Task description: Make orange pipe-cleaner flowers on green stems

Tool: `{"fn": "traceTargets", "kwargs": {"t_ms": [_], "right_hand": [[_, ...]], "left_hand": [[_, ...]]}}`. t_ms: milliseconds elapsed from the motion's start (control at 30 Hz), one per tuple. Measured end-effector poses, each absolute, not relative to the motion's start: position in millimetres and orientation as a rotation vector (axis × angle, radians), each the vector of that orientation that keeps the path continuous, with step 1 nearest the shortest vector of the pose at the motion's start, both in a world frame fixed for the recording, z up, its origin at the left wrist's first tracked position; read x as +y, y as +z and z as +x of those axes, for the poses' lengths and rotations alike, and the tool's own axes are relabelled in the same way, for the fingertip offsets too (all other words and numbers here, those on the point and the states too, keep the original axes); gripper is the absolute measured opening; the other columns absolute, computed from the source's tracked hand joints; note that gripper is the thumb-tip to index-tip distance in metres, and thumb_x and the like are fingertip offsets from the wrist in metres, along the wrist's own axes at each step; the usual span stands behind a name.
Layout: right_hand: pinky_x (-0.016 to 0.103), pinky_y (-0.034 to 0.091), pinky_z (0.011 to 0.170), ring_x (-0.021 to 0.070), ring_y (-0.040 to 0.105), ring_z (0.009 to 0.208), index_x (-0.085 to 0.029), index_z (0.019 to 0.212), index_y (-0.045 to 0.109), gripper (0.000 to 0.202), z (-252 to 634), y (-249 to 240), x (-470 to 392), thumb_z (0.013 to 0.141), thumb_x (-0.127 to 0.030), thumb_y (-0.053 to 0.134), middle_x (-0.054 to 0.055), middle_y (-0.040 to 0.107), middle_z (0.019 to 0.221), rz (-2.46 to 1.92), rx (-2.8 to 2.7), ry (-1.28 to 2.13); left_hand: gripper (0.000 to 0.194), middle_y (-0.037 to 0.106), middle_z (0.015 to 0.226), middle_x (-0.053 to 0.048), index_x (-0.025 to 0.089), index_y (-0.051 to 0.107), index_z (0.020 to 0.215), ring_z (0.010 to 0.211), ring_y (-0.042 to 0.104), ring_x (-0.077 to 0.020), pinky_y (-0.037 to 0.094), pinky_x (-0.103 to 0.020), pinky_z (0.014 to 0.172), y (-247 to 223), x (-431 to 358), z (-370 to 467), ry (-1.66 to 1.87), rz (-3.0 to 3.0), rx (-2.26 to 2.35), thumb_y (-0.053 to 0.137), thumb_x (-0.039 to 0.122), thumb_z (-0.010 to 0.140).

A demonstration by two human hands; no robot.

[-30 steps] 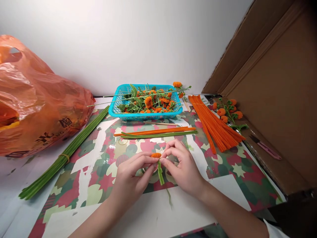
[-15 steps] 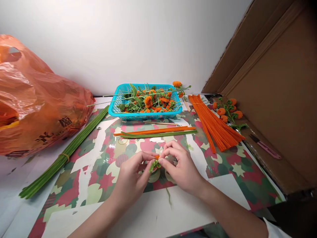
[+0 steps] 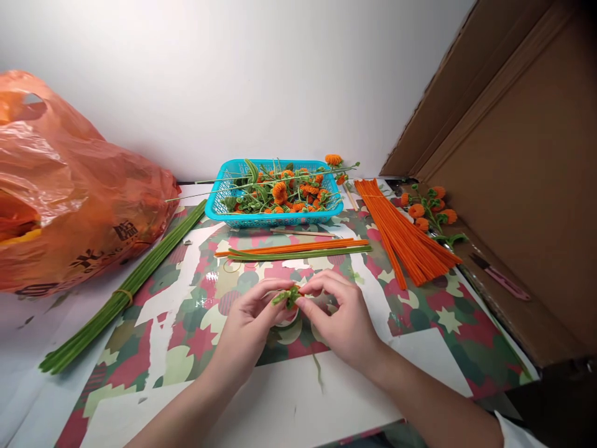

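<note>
A small green fuzzy piece [image 3: 292,297] with a bit of orange behind it is pinched between my two hands, above the patterned table cover. My left hand [image 3: 249,323] grips it from the left with thumb and fingertips. From the right, my right hand [image 3: 342,317] holds its other edge between thumb and index finger. Just beyond my hands lie several orange stems [image 3: 298,247] and green stems [image 3: 308,254], side by side. Farther back, a blue basket [image 3: 275,218] holds orange flowers and green leaves.
An orange plastic bag [image 3: 84,199] bulges at the left, beside a tied bundle of green stems [image 3: 135,280]. At the right are fanned orange stems [image 3: 405,236], an orange flower sprig [image 3: 431,208] and a pink-handled cutter [image 3: 506,283] near cardboard [image 3: 517,155].
The green piece has turned in my fingers, so more green faces the camera and less orange shows. Both hands have shifted only slightly.
</note>
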State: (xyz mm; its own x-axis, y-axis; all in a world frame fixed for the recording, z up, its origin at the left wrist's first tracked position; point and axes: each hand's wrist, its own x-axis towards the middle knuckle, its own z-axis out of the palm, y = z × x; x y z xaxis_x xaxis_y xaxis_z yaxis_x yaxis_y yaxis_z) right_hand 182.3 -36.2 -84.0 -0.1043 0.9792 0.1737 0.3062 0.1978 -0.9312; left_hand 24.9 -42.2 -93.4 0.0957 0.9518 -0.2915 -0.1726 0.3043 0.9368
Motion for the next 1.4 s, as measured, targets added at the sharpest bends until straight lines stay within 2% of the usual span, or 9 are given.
{"fn": "traceTargets", "kwargs": {"t_ms": [100, 233, 467, 600, 867, 1267, 1400], "right_hand": [[0.023, 0.047, 0.058, 0.0152, 0.059, 0.076, -0.02, 0.075, 0.066, 0.009, 182.5, -87.1, -35.1, 0.079, -0.012, 0.063, 0.002, 0.062, 0.078, -1.247, -1.577, 0.938], [0.025, 0.048, 0.063, 0.0154, 0.059, 0.077, -0.021, 0.074, 0.065, 0.012, 183.9, -88.9, -34.9, 0.081, -0.012, 0.06, 0.002, 0.063, 0.079, -1.245, -1.591, 0.973], [0.024, 0.046, 0.061, 0.0143, 0.057, 0.076, -0.021, 0.075, 0.06, 0.013, 184.1, -88.7, -35.2, 0.085, -0.014, 0.056, 0.001, 0.06, 0.079, -1.217, -1.612, 1.005], [0.025, 0.046, 0.064, 0.0145, 0.056, 0.077, -0.02, 0.075, 0.06, 0.013, 183.5, -89.7, -35.7, 0.086, -0.014, 0.056, 0.001, 0.059, 0.08, -1.199, -1.622, 1.018], [0.025, 0.045, 0.061, 0.0147, 0.056, 0.075, -0.02, 0.074, 0.059, 0.012, 183.3, -91.5, -36.6, 0.085, -0.015, 0.056, 0.001, 0.059, 0.08, -1.187, -1.618, 1.063], [0.025, 0.046, 0.067, 0.0143, 0.058, 0.077, -0.02, 0.076, 0.06, 0.012, 182.5, -92.4, -37.5, 0.086, -0.013, 0.056, 0.001, 0.06, 0.081, -1.186, -1.653, 1.02], [0.025, 0.045, 0.065, 0.0147, 0.057, 0.077, -0.02, 0.075, 0.058, 0.013, 182.3, -91.5, -37.3, 0.086, -0.014, 0.055, 0.001, 0.06, 0.08, -1.202, -1.643, 1.017]], "left_hand": [[0.024, 0.068, 0.104, -0.005, 0.023, 0.07, 0.098, 0.088, 0.066, -0.0177, 0.056, -0.026, 0.075, -92.8, -42.2, 22.7, 0.97, 0.855, 1.113, 0.072, 0.033, 0.077], [0.026, 0.065, 0.109, -0.006, 0.023, 0.072, 0.099, 0.081, 0.065, -0.0152, 0.056, -0.024, 0.069, -91.9, -41.9, 20.8, 0.967, 0.929, 1.086, 0.075, 0.03, 0.074], [0.027, 0.065, 0.108, -0.005, 0.024, 0.073, 0.095, 0.099, 0.064, -0.022, 0.059, -0.026, 0.073, -99.8, -40.7, 19.3, 0.982, 1.037, 1.063, 0.078, 0.025, 0.069], [0.023, 0.07, 0.098, -0.005, 0.022, 0.073, 0.095, 0.09, 0.067, -0.0192, 0.059, -0.025, 0.073, -96.9, -42.5, 19.3, 0.99, 1.125, 1.121, 0.076, 0.025, 0.072], [0.014, 0.072, 0.088, -0.006, 0.019, 0.075, 0.089, 0.071, 0.066, -0.0151, 0.057, -0.022, 0.059, -91.3, -44.9, 20.4, 1.001, 1.4, 1.214, 0.07, 0.026, 0.078], [0.014, 0.072, 0.089, -0.006, 0.021, 0.075, 0.09, 0.076, 0.066, -0.0162, 0.055, -0.021, 0.06, -92.2, -46.5, 19.9, 0.998, 1.446, 1.22, 0.068, 0.025, 0.08], [0.019, 0.073, 0.094, -0.006, 0.021, 0.075, 0.096, 0.081, 0.067, -0.0184, 0.057, -0.023, 0.063, -91.4, -45.4, 20.6, 0.989, 1.327, 1.168, 0.069, 0.028, 0.079]]}}
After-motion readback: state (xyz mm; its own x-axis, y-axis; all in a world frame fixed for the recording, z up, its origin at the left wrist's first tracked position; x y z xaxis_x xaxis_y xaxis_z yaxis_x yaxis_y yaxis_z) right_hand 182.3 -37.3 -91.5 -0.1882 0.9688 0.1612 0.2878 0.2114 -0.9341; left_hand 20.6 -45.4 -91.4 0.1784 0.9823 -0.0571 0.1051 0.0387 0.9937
